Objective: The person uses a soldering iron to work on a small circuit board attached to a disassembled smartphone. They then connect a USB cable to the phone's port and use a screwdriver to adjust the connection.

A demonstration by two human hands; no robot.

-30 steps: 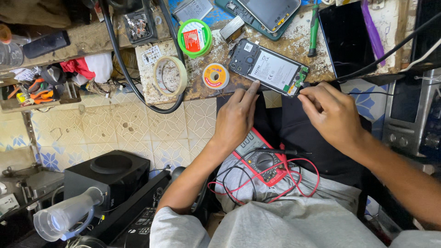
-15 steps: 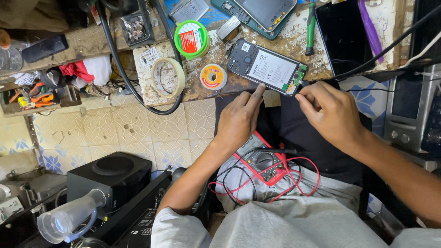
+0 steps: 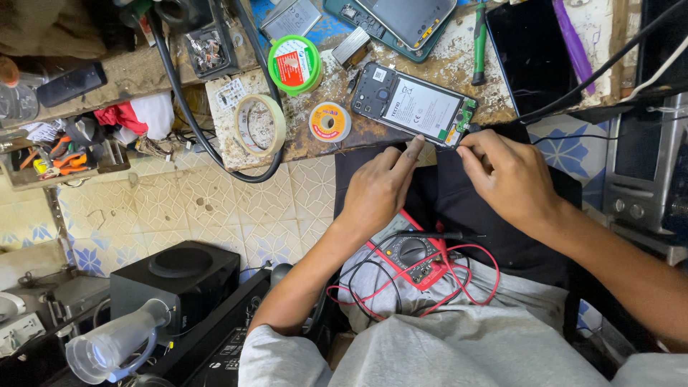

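The opened phone (image 3: 417, 105) lies just beyond both sets of fingers, long axis slanting down toward the right hand (image 3: 510, 175). Right-hand fingers pinch narrowly at its lower corner, holding something too small to identify; the left hand (image 3: 378, 188) extends its index finger to the near edge.

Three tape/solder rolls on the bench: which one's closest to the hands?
The small orange-labelled spool, just left of the opened phone. The beige tape ring and green roll lie farther from the left hand.
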